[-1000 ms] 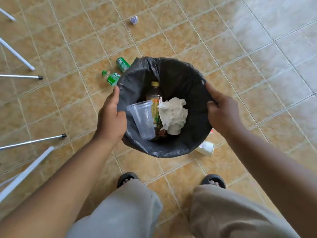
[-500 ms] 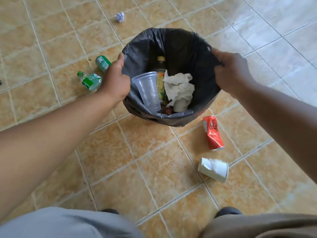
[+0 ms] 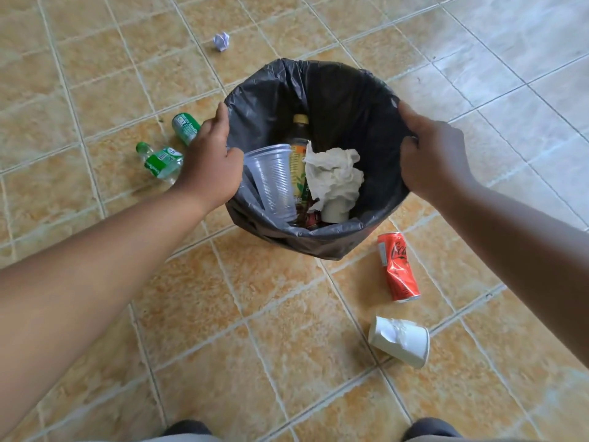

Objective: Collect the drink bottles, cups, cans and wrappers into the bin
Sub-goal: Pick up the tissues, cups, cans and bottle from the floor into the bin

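Observation:
A bin lined with a black bag (image 3: 344, 90) stands on the tiled floor. My left hand (image 3: 212, 167) grips its left rim and my right hand (image 3: 436, 157) grips its right rim. Inside lie a clear plastic cup (image 3: 274, 180), a brown drink bottle (image 3: 299, 145) and crumpled white paper (image 3: 334, 177). On the floor to the left lie a green can (image 3: 185, 127) and a green-labelled bottle (image 3: 159, 161). A crushed red can (image 3: 398, 266) and a dented white paper cup (image 3: 400, 341) lie in front of the bin on the right.
A small crumpled wrapper (image 3: 221, 41) lies on the floor beyond the bin. My shoes (image 3: 188, 429) show at the bottom edge. The floor is orange-beige tile, with paler tile at the upper right.
The bin has moved away from my feet with both hands on its rim. The red can and the white cup, earlier hidden or partly hidden by it, now lie in the open.

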